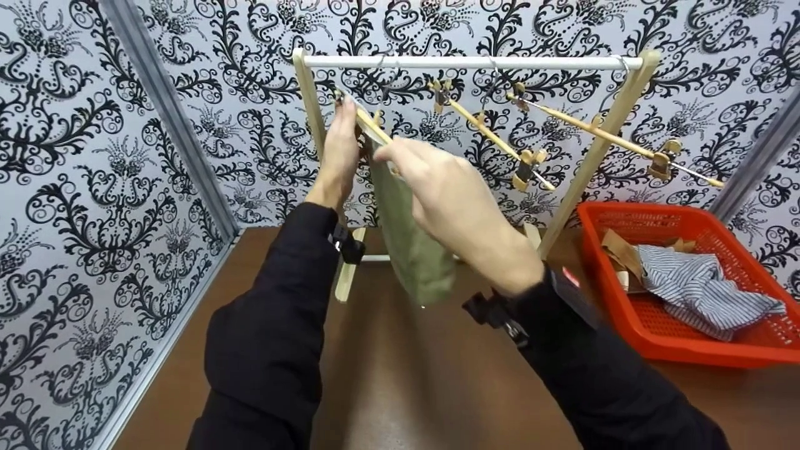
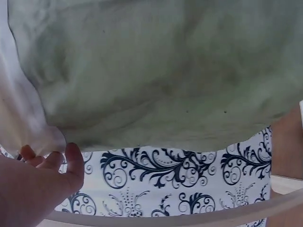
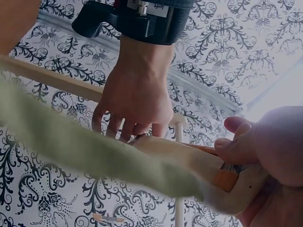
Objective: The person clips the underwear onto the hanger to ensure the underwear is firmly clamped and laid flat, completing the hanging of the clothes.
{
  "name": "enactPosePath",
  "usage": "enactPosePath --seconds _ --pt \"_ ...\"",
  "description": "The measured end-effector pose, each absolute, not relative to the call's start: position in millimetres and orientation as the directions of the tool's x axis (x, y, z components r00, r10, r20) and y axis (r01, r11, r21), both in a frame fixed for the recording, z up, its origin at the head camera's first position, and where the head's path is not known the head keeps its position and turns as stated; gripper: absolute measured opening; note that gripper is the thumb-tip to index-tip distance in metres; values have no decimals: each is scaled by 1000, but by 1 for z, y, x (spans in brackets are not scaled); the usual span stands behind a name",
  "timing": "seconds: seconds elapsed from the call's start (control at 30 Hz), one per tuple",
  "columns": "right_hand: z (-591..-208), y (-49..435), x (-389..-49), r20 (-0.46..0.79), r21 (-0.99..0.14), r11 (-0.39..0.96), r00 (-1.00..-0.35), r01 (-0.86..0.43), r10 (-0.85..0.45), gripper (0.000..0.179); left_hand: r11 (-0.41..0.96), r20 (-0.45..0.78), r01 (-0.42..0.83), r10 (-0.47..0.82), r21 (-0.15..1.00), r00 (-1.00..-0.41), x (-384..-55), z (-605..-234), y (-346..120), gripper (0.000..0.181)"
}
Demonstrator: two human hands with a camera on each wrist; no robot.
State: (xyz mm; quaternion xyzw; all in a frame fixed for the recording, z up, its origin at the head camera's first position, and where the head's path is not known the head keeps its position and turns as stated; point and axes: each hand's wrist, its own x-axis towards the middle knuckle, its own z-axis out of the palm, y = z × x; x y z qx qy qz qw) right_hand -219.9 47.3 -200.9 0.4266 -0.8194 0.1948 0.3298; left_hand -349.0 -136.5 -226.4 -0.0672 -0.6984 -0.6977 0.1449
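Note:
A green cloth garment (image 1: 406, 244) with a pale inner waistband hangs from a wooden clip hanger (image 1: 373, 127) at the left of the rack. My left hand (image 1: 339, 147) is at the hanger's far end, where its fingers (image 2: 74, 163) pinch the garment's pale top edge in the left wrist view. At the near end, my right hand (image 1: 453, 190) grips the waistband beside the hanger's bar. An orange-brown wooden clip (image 3: 225, 180) shows just by the right thumb in the right wrist view. The right fingertips are partly hidden behind the cloth.
Two more wooden clip hangers (image 1: 484, 128) (image 1: 600, 131) hang from the rack's white rail (image 1: 437, 62). Right of the wooden rack, a red plastic basket (image 1: 675, 350) holds striped cloth (image 1: 700, 290) and tan cloth (image 1: 622, 253). Patterned walls stand behind and to the left of the brown table (image 1: 387, 387).

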Motion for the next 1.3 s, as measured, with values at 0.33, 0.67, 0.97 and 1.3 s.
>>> enactPosePath --seconds 0.33,0.67,0.97,1.3 --pt "-193 32 -239 664 -165 607 -543 -778 -515 44 -88 357 359 -41 929 -933 -352 -219 -146 52" --pt "-205 25 -256 737 -352 459 -544 -816 -401 35 110 311 303 -67 947 -948 -347 -208 -148 68" --pt "-219 21 -256 614 -674 306 -741 -672 -273 50 190 282 267 -57 945 -958 -349 -213 -149 57" --pt "-227 8 -248 396 -905 -266 -888 -333 -234 60 261 234 200 -106 944 -966 -351 -212 -149 63"
